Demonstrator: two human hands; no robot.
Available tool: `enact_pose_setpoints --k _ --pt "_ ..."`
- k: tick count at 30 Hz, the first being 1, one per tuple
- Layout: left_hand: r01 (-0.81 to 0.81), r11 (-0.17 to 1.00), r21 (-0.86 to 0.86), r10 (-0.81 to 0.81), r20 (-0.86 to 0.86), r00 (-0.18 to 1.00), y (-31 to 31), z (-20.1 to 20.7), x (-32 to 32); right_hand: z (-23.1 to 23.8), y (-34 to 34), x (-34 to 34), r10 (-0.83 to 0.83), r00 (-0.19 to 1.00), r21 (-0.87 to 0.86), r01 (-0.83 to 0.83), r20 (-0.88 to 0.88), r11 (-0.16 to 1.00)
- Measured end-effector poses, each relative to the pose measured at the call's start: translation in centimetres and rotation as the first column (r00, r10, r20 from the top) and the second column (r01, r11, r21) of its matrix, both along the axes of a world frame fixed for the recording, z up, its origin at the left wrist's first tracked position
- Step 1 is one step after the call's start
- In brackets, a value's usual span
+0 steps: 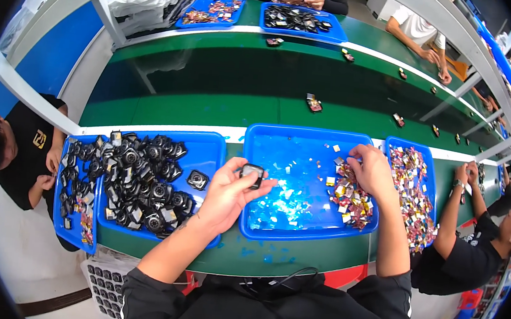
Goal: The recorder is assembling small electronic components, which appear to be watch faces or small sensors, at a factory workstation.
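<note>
My left hand [226,194] holds a small black square case [249,170], like a smartwatch body, between thumb and fingers over the left edge of the middle blue tray [306,131]. In that tray, a heap of small coloured parts [354,201], reddish, yellow and silver, lies along the right side. Scraps of blue film [282,201] are scattered over its shiny floor. Above the heap's upper end, my right hand [373,173] has thumb and fingers pinched together. Anything between those fingertips is too small or hidden to make out.
A blue tray heaped with black cases [145,174] stands left, one case [197,180] lying apart. Another blue tray of small parts [411,185] is on the right. Beyond, a green conveyor [212,104] carries spaced-out cases [314,102]. Co-workers sit on both sides and opposite.
</note>
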State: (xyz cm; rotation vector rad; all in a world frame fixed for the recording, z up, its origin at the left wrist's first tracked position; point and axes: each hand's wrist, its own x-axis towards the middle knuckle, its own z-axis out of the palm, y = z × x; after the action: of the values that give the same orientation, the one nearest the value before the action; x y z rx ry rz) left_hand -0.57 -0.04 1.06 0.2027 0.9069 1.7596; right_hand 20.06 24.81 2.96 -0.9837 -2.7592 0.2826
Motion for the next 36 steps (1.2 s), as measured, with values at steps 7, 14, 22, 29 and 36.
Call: enact_pose_setpoints --k 7,14,22,29,36 --pt "0.021 0.998 -0.061 -0.027 -0.095 0.995 -0.6 0.1 -0.3 -0.2 0.5 2.0 0.067 0.991 -0.221 -0.093 -0.119 0.971" --pt "-0.003 0.998 -0.064 -0.002 -0.085 0.996 -0.8 -0.7 -0.2 2.7 -2.4 2.6 0.111 0.992 -0.314 -0.127 -0.066 0.941" --pt "0.065 0.997 -0.036 -0.066 -0.042 0.997 -0.4 -0.2 -0.2 0.3 -2.5 4.4 0.252 0.968 -0.070 -0.252 -0.014 0.965" --pt "0.013 0.994 -0.108 -0.017 -0.036 0.999 -0.7 0.1 0.3 0.1 -3.5 4.2 0.093 0.995 -0.079 -0.091 0.028 0.993" --pt "0.015 0.994 -0.105 -0.031 -0.149 0.988 -1.0 -1.2 0.4 -0.1 -4.9 1.4 0.098 0.990 -0.113 -0.110 -0.106 0.988"
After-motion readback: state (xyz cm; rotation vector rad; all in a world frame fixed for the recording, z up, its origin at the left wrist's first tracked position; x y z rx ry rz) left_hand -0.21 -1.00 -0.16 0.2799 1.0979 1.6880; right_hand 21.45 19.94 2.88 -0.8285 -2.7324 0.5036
